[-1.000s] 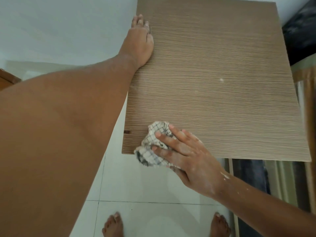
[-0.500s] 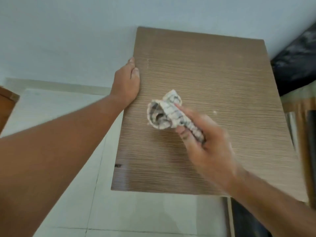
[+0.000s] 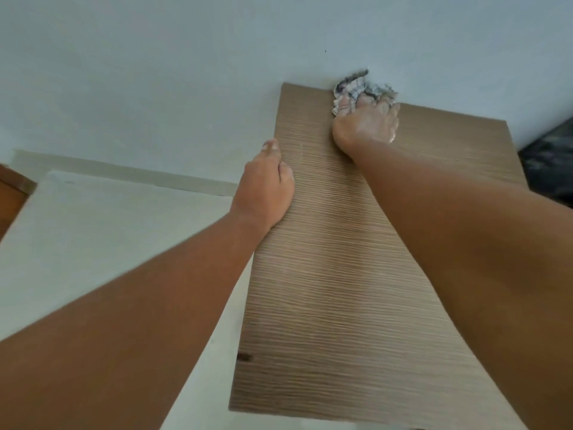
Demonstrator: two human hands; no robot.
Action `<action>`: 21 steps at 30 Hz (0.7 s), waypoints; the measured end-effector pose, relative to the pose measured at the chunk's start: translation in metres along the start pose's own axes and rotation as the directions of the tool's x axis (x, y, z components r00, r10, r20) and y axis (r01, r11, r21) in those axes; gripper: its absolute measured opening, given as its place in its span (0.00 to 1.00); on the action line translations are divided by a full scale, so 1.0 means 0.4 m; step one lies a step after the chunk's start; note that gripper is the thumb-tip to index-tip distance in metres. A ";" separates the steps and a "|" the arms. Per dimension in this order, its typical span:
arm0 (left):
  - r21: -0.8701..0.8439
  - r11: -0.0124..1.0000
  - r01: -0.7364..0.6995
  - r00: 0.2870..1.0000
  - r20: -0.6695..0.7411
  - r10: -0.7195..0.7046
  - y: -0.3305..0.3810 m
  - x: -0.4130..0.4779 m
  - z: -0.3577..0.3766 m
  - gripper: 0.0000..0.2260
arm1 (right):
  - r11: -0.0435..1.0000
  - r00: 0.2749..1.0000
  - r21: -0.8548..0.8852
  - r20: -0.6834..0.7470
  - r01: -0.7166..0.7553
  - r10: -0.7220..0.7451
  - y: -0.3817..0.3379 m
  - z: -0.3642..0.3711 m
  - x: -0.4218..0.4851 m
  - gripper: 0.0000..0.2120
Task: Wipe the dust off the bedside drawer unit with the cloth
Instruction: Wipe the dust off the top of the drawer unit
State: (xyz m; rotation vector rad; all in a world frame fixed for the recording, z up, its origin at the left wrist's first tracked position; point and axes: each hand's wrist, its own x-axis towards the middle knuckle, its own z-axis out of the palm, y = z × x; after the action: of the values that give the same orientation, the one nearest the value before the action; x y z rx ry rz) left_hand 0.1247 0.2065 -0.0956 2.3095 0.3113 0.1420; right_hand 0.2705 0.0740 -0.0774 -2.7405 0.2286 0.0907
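Observation:
The bedside drawer unit shows its brown wood-grain top (image 3: 325,290), seen from above, standing against a pale wall. My right hand (image 3: 367,124) reaches to the top's far edge and holds a crumpled white checked cloth (image 3: 356,88) against it, beside the wall. The cloth bunches out past my fingers. My left hand (image 3: 266,187) rests on the top's left edge, thumb on the surface and fingers over the side.
A pale wall (image 3: 186,72) backs the unit. White tiled floor (image 3: 93,237) lies to the left, with a brown wooden piece (image 3: 12,193) at the far left edge. Something dark (image 3: 548,162) sits at the right of the unit.
My right hand has carried the cloth from the top's near left corner through the middle to the far edge by the wall. My left hand stays on the left edge.

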 end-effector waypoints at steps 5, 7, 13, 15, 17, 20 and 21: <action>0.010 1.000 -0.014 1.000 -0.007 0.014 0.008 0.000 -0.002 0.22 | 0.991 0.992 -0.040 0.003 0.127 -0.127 -0.065 0.035 -0.025 0.23; 0.014 1.000 -0.016 1.000 -0.010 0.016 0.007 0.000 0.000 0.22 | 0.970 0.971 -0.054 0.039 0.237 -0.235 -0.087 0.041 -0.025 0.22; 0.026 0.999 -0.036 0.999 -0.028 0.036 0.007 0.002 0.005 0.23 | 0.815 0.804 -0.056 0.213 0.577 -0.555 -0.099 0.043 -0.068 0.23; 0.026 0.999 -0.045 0.998 -0.035 0.046 0.006 0.000 0.004 0.23 | 0.784 0.768 -0.054 0.254 0.618 -0.588 -0.077 0.043 -0.093 0.24; 0.022 0.999 -0.030 0.999 -0.040 0.031 0.007 -0.012 -0.003 0.22 | 0.775 0.753 -0.038 0.272 0.631 -0.600 -0.061 0.043 -0.125 0.24; -0.010 1.000 -0.007 0.999 -0.043 0.006 -0.001 -0.048 -0.016 0.20 | 0.773 0.749 -0.029 0.273 0.634 -0.604 -0.045 0.047 -0.178 0.24; -0.027 1.000 -0.004 0.999 -0.042 0.003 -0.006 -0.066 -0.018 0.19 | 0.773 0.748 -0.024 0.272 0.634 -0.605 -0.037 0.047 -0.198 0.24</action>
State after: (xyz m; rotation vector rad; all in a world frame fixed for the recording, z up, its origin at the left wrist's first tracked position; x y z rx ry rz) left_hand 0.0973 0.2062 -0.0925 2.2830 0.3246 0.1955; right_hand 0.1944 0.1065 -0.0818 -2.7246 -0.7904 0.2669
